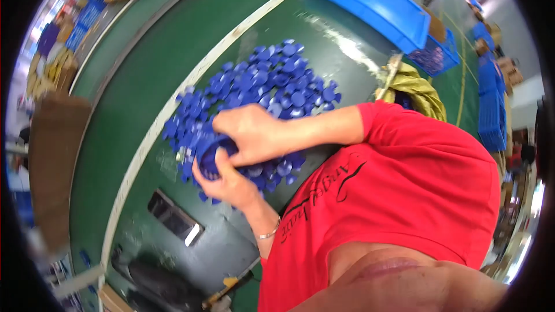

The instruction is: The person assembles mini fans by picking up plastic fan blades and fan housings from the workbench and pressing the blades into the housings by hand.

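A round, hollow blue plastic piece with a ribbed wall (203,149) is held over the near side of a loose pile of small blue plastic discs or caps (272,75). My left hand (228,186), with a bracelet at the wrist, grips it from below, its thumb over the rim. Above it my right hand (251,130) is closed with its fingertips at the opening of the same piece. Whether those fingers hold a smaller part is hidden. The pile spreads over the green table (139,89) around both hands.
A phone (175,218) lies on the table left of my left hand. A shallow blue tray (370,6) sits at the upper right, near a blue crate (433,55) of small pieces and a yellow-green bag (413,86). A pale strip (153,133) runs along the table.
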Tool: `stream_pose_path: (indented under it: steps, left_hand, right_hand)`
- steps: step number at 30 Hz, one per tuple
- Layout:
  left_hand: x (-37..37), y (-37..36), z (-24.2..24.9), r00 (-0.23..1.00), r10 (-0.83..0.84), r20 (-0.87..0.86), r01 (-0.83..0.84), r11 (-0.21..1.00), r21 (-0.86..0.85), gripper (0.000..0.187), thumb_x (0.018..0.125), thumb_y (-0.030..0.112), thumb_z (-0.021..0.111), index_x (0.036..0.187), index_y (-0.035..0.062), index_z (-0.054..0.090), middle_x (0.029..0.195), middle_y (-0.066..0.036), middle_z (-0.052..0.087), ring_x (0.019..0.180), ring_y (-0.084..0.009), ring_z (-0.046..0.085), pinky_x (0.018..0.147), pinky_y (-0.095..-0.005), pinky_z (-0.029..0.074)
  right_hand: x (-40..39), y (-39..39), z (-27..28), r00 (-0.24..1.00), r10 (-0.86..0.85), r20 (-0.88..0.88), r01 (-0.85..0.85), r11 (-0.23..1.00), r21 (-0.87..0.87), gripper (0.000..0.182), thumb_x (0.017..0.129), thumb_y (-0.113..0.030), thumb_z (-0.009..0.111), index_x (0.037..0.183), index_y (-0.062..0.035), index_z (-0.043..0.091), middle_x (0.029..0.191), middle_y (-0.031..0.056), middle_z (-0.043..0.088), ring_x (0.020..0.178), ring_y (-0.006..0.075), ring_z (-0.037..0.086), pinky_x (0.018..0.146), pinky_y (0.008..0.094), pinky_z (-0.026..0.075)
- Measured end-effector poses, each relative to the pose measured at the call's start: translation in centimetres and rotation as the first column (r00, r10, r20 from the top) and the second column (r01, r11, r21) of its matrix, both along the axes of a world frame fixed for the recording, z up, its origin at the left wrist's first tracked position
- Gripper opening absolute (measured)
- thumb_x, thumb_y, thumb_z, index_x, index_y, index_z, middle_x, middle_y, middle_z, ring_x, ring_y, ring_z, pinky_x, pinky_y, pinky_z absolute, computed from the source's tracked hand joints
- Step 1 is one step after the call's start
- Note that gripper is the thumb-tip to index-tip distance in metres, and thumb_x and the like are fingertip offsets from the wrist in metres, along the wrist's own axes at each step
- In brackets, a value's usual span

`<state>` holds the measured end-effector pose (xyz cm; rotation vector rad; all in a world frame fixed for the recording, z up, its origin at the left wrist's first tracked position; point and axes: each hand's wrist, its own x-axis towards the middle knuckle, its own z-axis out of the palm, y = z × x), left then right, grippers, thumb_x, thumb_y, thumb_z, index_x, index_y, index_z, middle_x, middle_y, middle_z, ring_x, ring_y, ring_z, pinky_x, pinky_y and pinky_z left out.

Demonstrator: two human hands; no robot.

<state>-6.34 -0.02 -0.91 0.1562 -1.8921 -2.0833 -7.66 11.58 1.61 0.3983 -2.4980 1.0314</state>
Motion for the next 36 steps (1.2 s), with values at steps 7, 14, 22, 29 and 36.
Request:
stream_pose_path:
  steps: [7, 14, 22, 29, 36]
  left_hand:
    - [0.7, 0.9, -0.2, 0.967, -0.107, -0.232, 0.157, 0.965, 0.208, 0.056, 0.090, 0.012, 0.059, 0.135, -0.0015, 0.029, 0.131, -0.019, 0.040, 0.115, -0.0260, 0.048, 0.098, -0.0381, 0.040]
    - [2.2, 2.5, -0.5, 0.752, -0.659, -0.037, 0.660, 0.750, 0.051, 0.024, 0.084, 0.006, 0.062, 0.108, 0.0023, 0.059, 0.094, -0.008, 0.065, 0.082, -0.0155, 0.064, 0.075, -0.0273, 0.051]
    - [3.4, 3.7, -1.8, 0.024, -0.975, 0.223, 0.999, 0.017, -0.035, 0.030, 0.090, 0.013, 0.058, 0.117, 0.0022, 0.057, 0.105, -0.016, 0.066, 0.095, -0.0228, 0.065, 0.083, -0.0330, 0.053]
    - [3.4, 4.2, -2.8, 0.003, -0.962, 0.272, 1.000, 0.004, 0.000, 0.033, 0.091, 0.015, 0.057, 0.122, 0.0037, 0.053, 0.107, -0.018, 0.064, 0.095, -0.0246, 0.065, 0.083, -0.0337, 0.054]
    - [3.5, 4.2, -3.2, 0.030, -0.969, 0.247, 0.999, 0.026, -0.021, 0.033, 0.091, 0.015, 0.056, 0.122, 0.0026, 0.052, 0.108, -0.019, 0.063, 0.098, -0.0266, 0.064, 0.083, -0.0345, 0.053]
  right_hand:
    - [-7.9, 4.5, 0.9, 0.898, 0.208, 0.388, -0.139, 0.971, -0.197, 0.059, 0.055, -0.036, 0.084, 0.095, 0.0025, 0.063, 0.083, 0.0154, 0.065, 0.070, 0.0258, 0.064, 0.063, 0.0363, 0.051]
    - [-16.6, 11.8, -3.0, 0.850, 0.098, 0.518, 0.255, 0.783, -0.567, 0.040, 0.083, -0.019, 0.070, 0.112, 0.0055, 0.057, 0.084, 0.0117, 0.065, 0.069, 0.0180, 0.064, 0.065, 0.0287, 0.055]
    - [-8.4, 14.3, -2.7, 0.904, 0.146, 0.403, 0.092, 0.853, -0.515, 0.029, 0.083, -0.013, 0.069, 0.106, 0.0033, 0.062, 0.085, 0.0063, 0.066, 0.075, 0.0117, 0.062, 0.066, 0.0241, 0.051]
    - [-7.2, 16.2, -3.7, 0.915, -0.208, 0.347, 0.250, 0.965, -0.081, 0.020, 0.077, -0.004, 0.065, 0.096, 0.0023, 0.066, 0.081, 0.0079, 0.067, 0.074, 0.0153, 0.064, 0.069, 0.0282, 0.051]
    - [-11.5, 16.8, -4.4, 0.980, 0.021, 0.196, -0.117, 0.861, 0.495, 0.031, 0.063, -0.009, 0.066, 0.093, -0.0007, 0.066, 0.083, 0.0135, 0.066, 0.081, 0.0298, 0.063, 0.073, 0.0396, 0.051]
